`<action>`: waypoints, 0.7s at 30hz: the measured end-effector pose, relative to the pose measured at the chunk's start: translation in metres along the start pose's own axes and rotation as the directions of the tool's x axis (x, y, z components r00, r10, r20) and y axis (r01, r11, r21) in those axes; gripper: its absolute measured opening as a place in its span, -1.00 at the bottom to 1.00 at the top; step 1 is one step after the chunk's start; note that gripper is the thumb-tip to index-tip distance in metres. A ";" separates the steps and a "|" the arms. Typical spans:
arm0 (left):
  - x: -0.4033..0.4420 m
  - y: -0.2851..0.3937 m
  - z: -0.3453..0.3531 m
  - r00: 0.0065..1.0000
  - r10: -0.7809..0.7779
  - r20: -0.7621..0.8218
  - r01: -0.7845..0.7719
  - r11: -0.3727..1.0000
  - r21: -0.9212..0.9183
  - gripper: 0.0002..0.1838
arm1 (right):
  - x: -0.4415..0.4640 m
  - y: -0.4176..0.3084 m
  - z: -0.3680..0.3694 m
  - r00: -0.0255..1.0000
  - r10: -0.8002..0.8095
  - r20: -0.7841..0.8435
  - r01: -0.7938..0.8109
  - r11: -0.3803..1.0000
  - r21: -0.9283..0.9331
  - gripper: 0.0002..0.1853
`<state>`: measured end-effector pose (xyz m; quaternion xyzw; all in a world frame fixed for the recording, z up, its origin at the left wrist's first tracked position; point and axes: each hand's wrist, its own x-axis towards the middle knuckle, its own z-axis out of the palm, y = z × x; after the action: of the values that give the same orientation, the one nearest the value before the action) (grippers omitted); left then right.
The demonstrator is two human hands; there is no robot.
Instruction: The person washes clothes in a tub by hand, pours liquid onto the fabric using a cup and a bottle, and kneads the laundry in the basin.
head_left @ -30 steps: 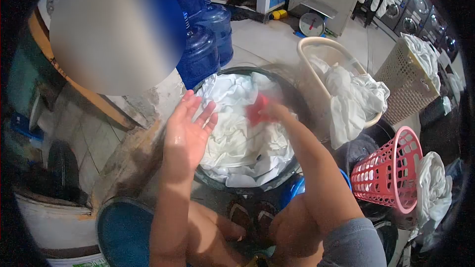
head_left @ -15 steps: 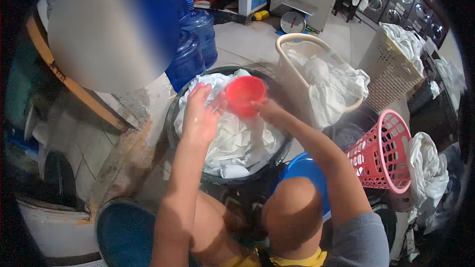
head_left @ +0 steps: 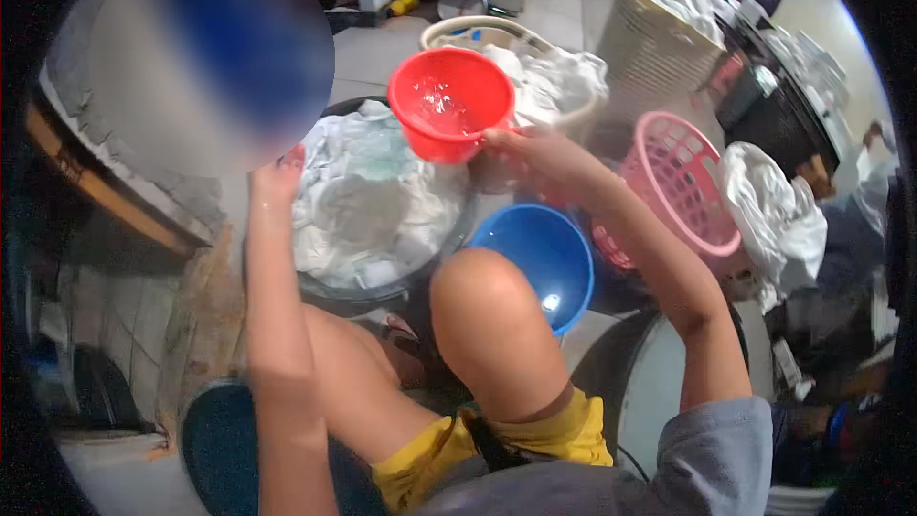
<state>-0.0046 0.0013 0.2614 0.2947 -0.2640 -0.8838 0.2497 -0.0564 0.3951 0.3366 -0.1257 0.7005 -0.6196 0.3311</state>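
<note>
My right hand [head_left: 525, 151] grips the handle of a red dipper [head_left: 449, 100], which is raised and tilted so that its wet inside shows. The dipper hangs over the right part of a dark round tub [head_left: 358, 298]. Inside the tub lie wet white cloths [head_left: 382, 210], with a pale blue-green tint near the top. At the tub's upper left edge is my left hand [head_left: 279, 170], partly covered by the round blurred patch; its finger positions are hard to make out.
A blue basin [head_left: 544, 263] stands right of the tub. Beyond it are a pink basket [head_left: 683, 182], a cream basket [head_left: 487, 29] with white cloths, and a tall beige basket [head_left: 659, 48]. A teal-topped drum [head_left: 215, 440] is at the lower left.
The view has turned to the right. My right hand has lifted the red dipper from over the cloths. My left hand has moved away from the dipper to the tub's left side. The blue basin shows more fully.
</note>
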 end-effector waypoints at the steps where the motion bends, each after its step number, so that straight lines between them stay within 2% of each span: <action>1: 0.009 0.002 -0.006 1.000 -0.006 0.027 0.006 1.000 0.009 -0.49 | -0.037 -0.010 -0.001 0.993 0.051 -0.111 -0.065 0.990 -0.126 -0.65; 2: 0.005 0.004 -0.008 0.999 0.009 0.048 -0.011 0.999 0.051 -0.48 | -0.053 0.007 -0.018 0.991 0.034 -0.126 -0.055 0.985 -0.163 -0.65; 3: 0.001 0.005 -0.010 0.999 0.013 0.045 -0.016 0.998 0.064 -0.48 | -0.075 0.010 -0.019 0.981 0.069 -0.183 -0.111 0.967 -0.228 -0.65; 4: -0.002 0.006 -0.011 0.999 0.021 0.043 -0.024 0.997 0.074 -0.49 | -0.097 0.013 -0.020 0.966 0.104 -0.238 -0.172 0.943 -0.285 -0.64; 5: -0.004 0.006 -0.011 0.999 0.033 0.041 -0.036 0.996 0.083 -0.49 | -0.127 0.002 -0.008 0.924 0.175 -0.341 -0.299 0.886 -0.355 -0.64; 7: -0.007 0.006 -0.012 0.999 0.046 0.019 -0.047 0.994 0.098 -0.52 | -0.150 0.043 -0.032 0.943 0.157 -0.293 -0.268 0.880 -0.392 -0.63; 9: -0.010 0.008 -0.014 0.999 0.046 0.029 -0.049 0.993 0.109 -0.54 | -0.169 0.078 -0.042 0.915 -0.070 -0.397 -0.253 0.666 -0.701 -0.63; 10: -0.011 0.008 -0.014 0.998 0.046 0.048 -0.052 0.991 0.122 -0.54 | -0.177 0.097 -0.050 0.910 -0.154 -0.385 -0.233 0.579 -0.781 -0.65; 13: -0.011 0.008 -0.015 0.995 0.050 0.089 -0.062 0.988 0.142 -0.56 | -0.197 0.128 -0.048 0.828 -0.306 -0.470 -0.362 0.350 -0.864 -0.62; 16: -0.010 0.002 -0.011 0.992 0.038 0.117 -0.056 0.987 0.153 -0.61 | -0.203 0.140 -0.039 0.814 -0.305 -0.495 -0.435 0.244 -0.866 -0.66; 21: -0.007 -0.004 0.002 0.997 0.033 0.070 -0.048 0.973 0.226 -0.65 | -0.203 0.164 -0.037 0.793 -0.388 -0.470 -0.419 0.213 -0.883 -0.75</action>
<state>-0.0019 0.0084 0.2629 0.2866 -0.3777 -0.8517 0.2231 0.1114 0.5759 0.2433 -0.0900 0.9933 -0.0367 -0.0625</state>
